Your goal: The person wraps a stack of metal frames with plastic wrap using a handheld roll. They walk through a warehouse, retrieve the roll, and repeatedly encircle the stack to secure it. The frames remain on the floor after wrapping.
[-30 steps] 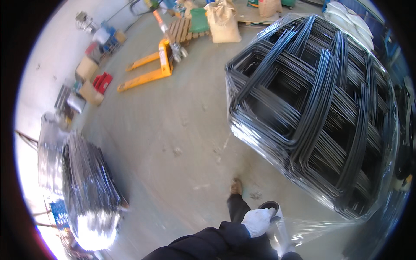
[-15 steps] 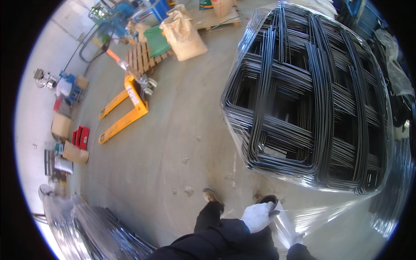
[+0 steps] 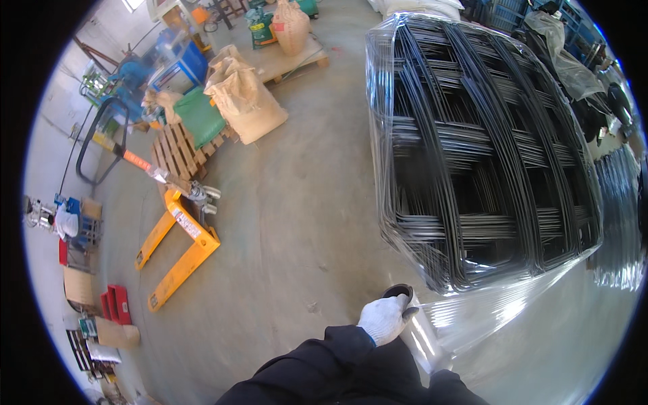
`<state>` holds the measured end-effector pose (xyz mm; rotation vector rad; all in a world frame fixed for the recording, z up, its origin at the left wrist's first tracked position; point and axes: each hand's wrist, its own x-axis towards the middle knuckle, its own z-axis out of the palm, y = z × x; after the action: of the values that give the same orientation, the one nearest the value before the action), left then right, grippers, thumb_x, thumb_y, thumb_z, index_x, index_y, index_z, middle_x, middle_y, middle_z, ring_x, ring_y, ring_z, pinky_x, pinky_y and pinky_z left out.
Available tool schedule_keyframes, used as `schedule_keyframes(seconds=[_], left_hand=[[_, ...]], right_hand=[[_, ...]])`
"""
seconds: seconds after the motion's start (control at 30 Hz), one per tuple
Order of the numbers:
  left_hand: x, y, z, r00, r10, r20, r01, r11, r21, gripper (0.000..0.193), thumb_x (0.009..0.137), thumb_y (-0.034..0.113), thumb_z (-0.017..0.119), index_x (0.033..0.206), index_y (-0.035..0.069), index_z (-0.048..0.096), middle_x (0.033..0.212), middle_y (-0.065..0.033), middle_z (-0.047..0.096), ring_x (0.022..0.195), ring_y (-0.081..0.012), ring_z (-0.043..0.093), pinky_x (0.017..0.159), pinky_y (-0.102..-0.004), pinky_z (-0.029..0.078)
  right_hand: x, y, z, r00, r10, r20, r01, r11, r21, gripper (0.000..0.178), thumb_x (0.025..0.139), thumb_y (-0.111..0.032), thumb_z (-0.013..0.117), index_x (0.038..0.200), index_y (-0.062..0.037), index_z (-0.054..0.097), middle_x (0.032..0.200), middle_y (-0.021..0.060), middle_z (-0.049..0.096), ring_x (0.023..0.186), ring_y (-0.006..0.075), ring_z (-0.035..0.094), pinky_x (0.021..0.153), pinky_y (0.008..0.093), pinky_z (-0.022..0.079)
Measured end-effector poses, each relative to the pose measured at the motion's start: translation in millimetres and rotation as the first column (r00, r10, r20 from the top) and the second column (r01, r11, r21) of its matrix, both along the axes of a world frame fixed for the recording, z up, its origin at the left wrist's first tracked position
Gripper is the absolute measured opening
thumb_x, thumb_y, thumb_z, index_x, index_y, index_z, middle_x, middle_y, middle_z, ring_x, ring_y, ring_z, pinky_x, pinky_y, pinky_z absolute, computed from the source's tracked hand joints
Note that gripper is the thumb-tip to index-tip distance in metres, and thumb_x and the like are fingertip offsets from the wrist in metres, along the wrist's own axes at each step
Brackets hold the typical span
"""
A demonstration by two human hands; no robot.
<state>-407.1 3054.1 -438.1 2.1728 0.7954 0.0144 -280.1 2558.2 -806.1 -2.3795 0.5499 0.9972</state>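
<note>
My left hand [image 3: 383, 320], in a white knit glove, is closed around the upper end of a roll of clear stretch film [image 3: 424, 339], whose dark core end shows above the fingers. At the roll's lower end is my right sleeve [image 3: 449, 388]; the right hand's fingers are hidden behind film and sleeve. A taut sheet of stretch film [image 3: 482, 317] runs from the roll to a large stack of black wire frames [image 3: 506, 175]. Clear film covers the stack's sides, wrinkled and shiny, and the frames lie crossed over each other.
A yellow pallet jack [image 3: 182, 266] stands to the left. Behind it are a tilted wooden pallet [image 3: 179, 152], a green sack [image 3: 199, 118] and a tan paper sack [image 3: 246, 101]. Red bins [image 3: 116, 304] and cardboard boxes line the left wall. More film-wrapped bundles [image 3: 617, 223] stand at far right.
The view has shifted, and the stack's near side now appears closer to the roll. My left hand still grips the roll, with film stretched to the stack. The wrapped bundle at lower left has left view.
</note>
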Motion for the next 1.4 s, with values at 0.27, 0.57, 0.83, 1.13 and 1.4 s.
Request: schedule_keyframes(seconds=[0.27, 0.57, 0.83, 1.13, 1.4], left_hand=[[-57.0, 194.9, -8.9, 0.991, -0.118, -0.057, 0.121, 0.991, 0.052, 0.043, 0.114, 0.047, 0.067, 0.112, 0.005, 0.073, 0.088, -0.0226, 0.079, 0.083, -0.0473, 0.077, 0.075, -0.0583, 0.061], [-57.7, 407.1, -1.6, 0.963, -0.264, -0.056, 0.267, 0.961, 0.067, 0.044, 0.114, 0.051, 0.064, 0.115, 0.008, 0.071, 0.09, -0.0193, 0.08, 0.084, -0.0446, 0.078, 0.072, -0.0599, 0.062], [8.5, 560.5, 6.0, 0.833, -0.552, -0.041, 0.551, 0.834, -0.035, 0.042, 0.115, 0.048, 0.063, 0.114, 0.007, 0.07, 0.09, -0.0184, 0.079, 0.087, -0.0447, 0.079, 0.073, -0.0585, 0.062], [94.8, 776.5, 36.8, 0.702, -0.712, -0.011, 0.712, 0.701, 0.054, 0.039, 0.114, 0.045, 0.067, 0.106, 0.007, 0.069, 0.088, -0.0183, 0.079, 0.085, -0.0447, 0.078, 0.075, -0.0575, 0.061], [182.2, 919.2, 15.2, 0.582, -0.81, 0.075, 0.811, 0.585, 0.022, 0.04, 0.116, 0.046, 0.062, 0.106, 0.007, 0.067, 0.086, -0.0203, 0.078, 0.084, -0.047, 0.077, 0.073, -0.0601, 0.059]], right_hand=[[-136.2, 222.1, 2.2, 0.873, -0.471, -0.128, 0.483, 0.873, 0.076, 0.092, 0.119, -0.076, 0.029, 0.153, 0.0025, 0.063, 0.129, 0.0192, 0.079, 0.089, 0.0366, 0.08, 0.078, 0.0476, 0.067], [-214.6, 428.8, 28.1, 0.87, -0.478, -0.119, 0.469, 0.878, -0.092, 0.117, 0.113, -0.087, 0.027, 0.15, 0.0181, 0.063, 0.134, 0.0392, 0.077, 0.122, 0.0502, 0.078, 0.106, 0.0516, 0.064], [-243.9, 599.0, 57.0, 0.692, -0.718, -0.07, 0.722, 0.69, 0.052, 0.106, 0.116, -0.081, 0.03, 0.153, 0.012, 0.065, 0.141, 0.0305, 0.077, 0.126, 0.0416, 0.077, 0.111, 0.0481, 0.061], [-256.6, 863.3, 48.8, 0.55, -0.834, -0.047, 0.835, 0.55, 0.026, 0.103, 0.117, -0.08, 0.032, 0.151, 0.0114, 0.067, 0.141, 0.0298, 0.077, 0.126, 0.0411, 0.077, 0.11, 0.0471, 0.061], [-237.0, 1049.9, 55.8, 0.411, -0.911, -0.041, 0.91, 0.413, -0.043, 0.101, 0.117, -0.078, 0.033, 0.149, 0.0109, 0.068, 0.141, 0.0292, 0.077, 0.126, 0.0407, 0.077, 0.11, 0.0461, 0.061]])
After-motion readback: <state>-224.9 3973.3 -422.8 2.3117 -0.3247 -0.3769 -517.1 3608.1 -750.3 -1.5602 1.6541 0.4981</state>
